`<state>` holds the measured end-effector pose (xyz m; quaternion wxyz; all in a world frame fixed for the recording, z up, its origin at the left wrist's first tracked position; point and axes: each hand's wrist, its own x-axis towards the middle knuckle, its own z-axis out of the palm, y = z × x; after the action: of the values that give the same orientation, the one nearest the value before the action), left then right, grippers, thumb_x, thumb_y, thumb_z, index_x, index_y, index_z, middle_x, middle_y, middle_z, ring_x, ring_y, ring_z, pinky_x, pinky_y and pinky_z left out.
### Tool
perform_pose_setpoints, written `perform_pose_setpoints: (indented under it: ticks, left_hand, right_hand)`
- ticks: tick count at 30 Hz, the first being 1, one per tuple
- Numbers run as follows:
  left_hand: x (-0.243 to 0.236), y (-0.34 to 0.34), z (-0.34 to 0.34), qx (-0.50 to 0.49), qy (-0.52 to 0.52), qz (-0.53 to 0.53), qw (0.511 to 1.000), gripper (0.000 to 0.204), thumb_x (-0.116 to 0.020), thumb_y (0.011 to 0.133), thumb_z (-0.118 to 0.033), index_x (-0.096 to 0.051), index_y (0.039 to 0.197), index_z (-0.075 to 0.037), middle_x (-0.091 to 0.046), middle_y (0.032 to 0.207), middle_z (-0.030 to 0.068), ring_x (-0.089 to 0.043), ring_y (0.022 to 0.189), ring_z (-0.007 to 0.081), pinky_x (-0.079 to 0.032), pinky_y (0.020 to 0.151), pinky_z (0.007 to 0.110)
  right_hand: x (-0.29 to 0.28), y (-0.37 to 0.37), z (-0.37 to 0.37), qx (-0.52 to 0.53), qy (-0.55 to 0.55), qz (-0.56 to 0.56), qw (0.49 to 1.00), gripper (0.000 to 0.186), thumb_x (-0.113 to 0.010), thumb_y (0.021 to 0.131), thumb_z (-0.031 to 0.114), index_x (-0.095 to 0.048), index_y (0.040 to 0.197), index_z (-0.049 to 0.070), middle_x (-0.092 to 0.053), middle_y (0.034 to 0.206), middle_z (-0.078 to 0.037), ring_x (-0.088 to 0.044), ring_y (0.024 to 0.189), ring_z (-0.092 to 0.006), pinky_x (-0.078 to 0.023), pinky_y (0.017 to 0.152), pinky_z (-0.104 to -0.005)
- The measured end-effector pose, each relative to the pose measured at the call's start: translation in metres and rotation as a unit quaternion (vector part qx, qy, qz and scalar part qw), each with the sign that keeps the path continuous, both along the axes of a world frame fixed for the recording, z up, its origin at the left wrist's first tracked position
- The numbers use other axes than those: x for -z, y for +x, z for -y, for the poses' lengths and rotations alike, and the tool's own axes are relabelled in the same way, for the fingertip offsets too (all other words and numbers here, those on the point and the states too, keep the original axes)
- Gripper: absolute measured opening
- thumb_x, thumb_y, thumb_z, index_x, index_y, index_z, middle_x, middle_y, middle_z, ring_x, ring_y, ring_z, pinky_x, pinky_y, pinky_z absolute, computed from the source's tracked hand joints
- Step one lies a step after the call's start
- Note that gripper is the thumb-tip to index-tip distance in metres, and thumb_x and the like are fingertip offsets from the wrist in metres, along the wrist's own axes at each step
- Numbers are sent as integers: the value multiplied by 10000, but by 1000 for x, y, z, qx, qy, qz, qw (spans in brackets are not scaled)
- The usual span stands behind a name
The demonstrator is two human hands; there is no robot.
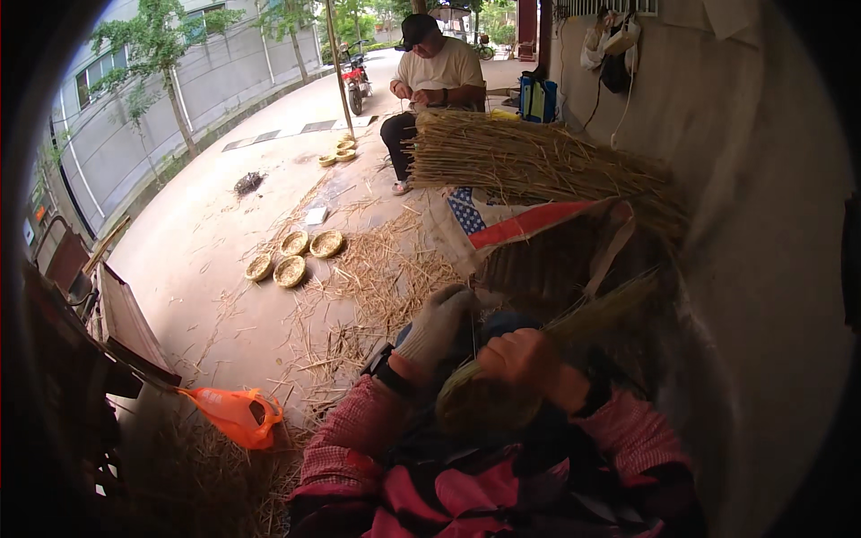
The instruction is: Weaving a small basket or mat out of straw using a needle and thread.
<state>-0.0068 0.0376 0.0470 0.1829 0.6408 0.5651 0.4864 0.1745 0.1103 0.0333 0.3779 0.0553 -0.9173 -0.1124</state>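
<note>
My left hand (439, 327), in a pale knitted glove, is closed in front of my lap. What its fingers pinch is too dark and small to make out. A thin strand runs down near its fingertips. My bare right hand (520, 363) is closed over the upper edge of a rounded greenish straw piece (484, 403) on my lap. Beyond that hand, a greenish bundle of straw (614, 305) slants away to the right. Shadow hides whether the bundle and the rounded piece are joined.
Several small straw baskets (291, 271) sit on the straw-littered ground ahead. A large stack of straw (538, 157) lies right, behind a red-and-blue sack (529, 224). A co-worker (439, 76) sits beyond. An orange plastic bag (235, 414) hangs near wooden boards (130, 314) at left.
</note>
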Motion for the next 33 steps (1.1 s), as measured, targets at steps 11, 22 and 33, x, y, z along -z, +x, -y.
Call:
perform_pose_setpoints:
  ticks: [11,22,33]
  left_hand:
    - [4,-9,27,77,-8,114,990,351,-502,1023,-322,-600,1211,-42,-676,911,24,-652,777,191,-537,663,327]
    - [176,-261,241,-535,-328,-295,721,304,-491,974,-292,-661,885,-56,-694,874,220,-684,843,396,-537,682,495]
    - [141,-198,184,-429,-190,68,881,423,-625,909,-237,-571,1243,17,-675,791,145,-644,706,189,-501,656,332]
  right_hand:
    - [3,21,-77,68,-418,-49,905,140,-568,926,187,-580,947,49,-616,859,-130,-631,799,-351,-514,689,-436]
    - [33,174,-158,-381,-753,-305,442,380,-552,963,429,-490,940,54,-475,682,-54,-459,497,-144,-378,429,-277]
    - [-10,142,-121,-388,-759,-212,477,570,-593,919,526,-546,1044,-28,-539,697,-84,-496,493,-141,-389,435,-256]
